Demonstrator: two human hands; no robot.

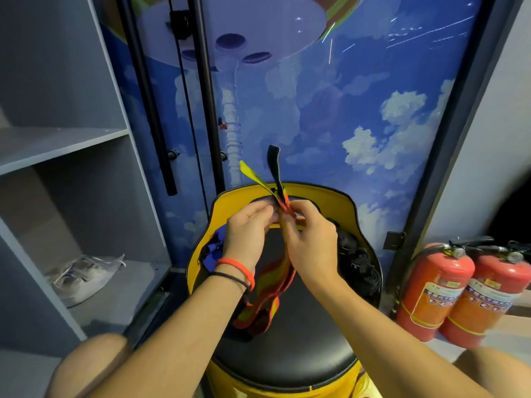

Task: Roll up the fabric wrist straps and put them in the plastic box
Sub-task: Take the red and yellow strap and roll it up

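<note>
Pinching a red-and-yellow fabric wrist strap [283,271] between them at the centre of the frame, the left hand [247,231] and right hand [309,242] are both closed on it just above a yellow chair with a black seat [287,354]. A yellow end and a black end of the strap stick up above the fingers, while the rest hangs down in loops whose lowest folds rest on the seat. The left wrist wears an orange band [238,268] and a thin black one. Blue fabric [215,249] lies at the left edge of the seat and a pile of black rolled straps [359,261] sits at its right edge. Two red fire extinguishers [459,288] stand at lower right, and a grey shelf unit [71,145] holding a clear plastic bag [86,274] fills the left side. I cannot see a plastic box in this view
</note>
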